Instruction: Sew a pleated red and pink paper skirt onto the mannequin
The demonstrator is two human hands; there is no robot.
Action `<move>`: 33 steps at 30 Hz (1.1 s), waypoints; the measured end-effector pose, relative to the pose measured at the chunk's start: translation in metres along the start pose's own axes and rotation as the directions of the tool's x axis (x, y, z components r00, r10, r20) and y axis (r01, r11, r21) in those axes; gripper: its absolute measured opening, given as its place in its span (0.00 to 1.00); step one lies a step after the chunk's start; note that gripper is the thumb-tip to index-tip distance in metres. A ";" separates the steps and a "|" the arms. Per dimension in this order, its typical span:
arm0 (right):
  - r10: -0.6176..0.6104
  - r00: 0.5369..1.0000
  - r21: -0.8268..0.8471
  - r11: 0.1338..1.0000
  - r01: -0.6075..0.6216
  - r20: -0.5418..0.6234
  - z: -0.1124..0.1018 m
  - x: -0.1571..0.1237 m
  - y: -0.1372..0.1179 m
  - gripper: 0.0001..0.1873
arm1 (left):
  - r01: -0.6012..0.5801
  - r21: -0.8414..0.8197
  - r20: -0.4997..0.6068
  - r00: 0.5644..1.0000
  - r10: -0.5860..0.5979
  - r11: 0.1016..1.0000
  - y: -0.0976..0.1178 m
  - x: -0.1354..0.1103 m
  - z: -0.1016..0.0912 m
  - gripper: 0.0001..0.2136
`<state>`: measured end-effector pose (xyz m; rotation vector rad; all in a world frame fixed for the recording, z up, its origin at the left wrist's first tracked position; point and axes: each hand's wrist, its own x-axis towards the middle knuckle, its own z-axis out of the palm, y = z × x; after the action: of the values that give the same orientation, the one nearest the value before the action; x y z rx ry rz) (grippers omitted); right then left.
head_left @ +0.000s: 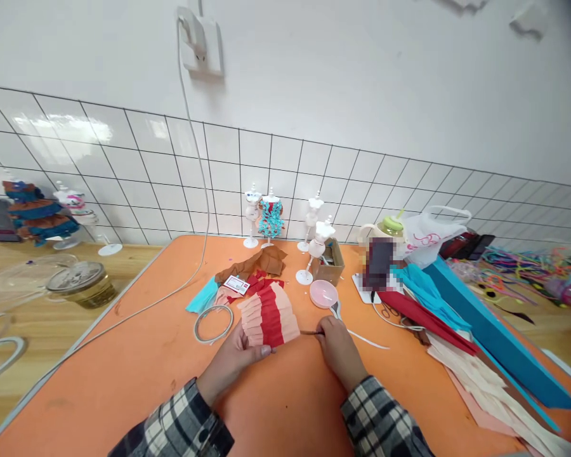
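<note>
A pleated piece of crepe paper [271, 317], pale pink with a red band down its middle, is gripped at its lower left edge by my left hand [235, 355]. The thumb lies in front of it, and the other fingers are mostly hidden behind. Closed around the end of a thin brown strip [309, 332] is my right hand [337, 349]; the strip's other end meets the paper's right edge. Left of the paper lies a tape roll [213, 324]. Beyond my right hand sit a pink dish [323, 294] and a narrow white strip [368, 338].
Brown crepe paper [254, 263] and a white label card [236, 285] lie behind. Small white mannequin stands [322, 238] and a cardboard box [330, 270] line the back. On the right are a phone [379, 263], scissors [389, 310] and blue crepe paper [499, 336]. A cable [171, 293] crosses the left side.
</note>
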<state>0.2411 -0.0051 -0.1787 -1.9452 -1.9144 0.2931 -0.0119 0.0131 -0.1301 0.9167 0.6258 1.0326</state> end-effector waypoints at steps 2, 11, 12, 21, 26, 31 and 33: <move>0.070 0.995 0.265 0.963 -0.051 -0.065 0.002 0.000 -0.006 0.06 | -0.008 -0.061 -0.031 1.000 0.006 0.998 -0.002 0.002 0.002 0.25; -0.149 0.902 0.879 -0.210 -0.429 0.405 0.017 0.023 -0.062 0.36 | -0.055 -0.020 -0.107 0.993 0.052 0.998 -0.017 0.014 -0.006 0.32; -0.160 0.895 0.871 -0.212 -0.444 0.417 0.018 0.021 -0.062 0.33 | -0.049 0.015 -0.101 0.994 0.050 0.999 -0.018 0.014 -0.007 0.32; 0.026 0.949 0.947 -0.080 -0.312 0.315 0.016 0.016 -0.044 0.25 | -0.150 0.214 -0.466 0.853 0.236 0.965 -0.030 0.007 0.009 0.27; 0.029 0.954 0.951 -0.097 -0.294 0.298 0.014 0.019 -0.038 0.22 | 0.241 0.156 -0.012 0.970 -0.242 0.958 -0.046 -0.019 0.033 0.19; 0.035 0.974 0.974 -0.049 -0.222 0.224 0.013 0.020 -0.038 0.21 | 0.334 -0.203 -0.015 0.939 -0.343 0.921 -0.065 -0.005 0.056 0.25; 0.052 0.983 0.984 -0.008 -0.176 0.176 0.011 0.021 -0.037 0.20 | 0.237 -0.182 -0.117 0.958 -0.260 0.954 -0.067 0.007 0.055 0.22</move>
<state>0.2039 0.0165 -0.1706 -0.9319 -0.8363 1.4021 0.0648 -0.0132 -0.1613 0.6043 0.7402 0.9103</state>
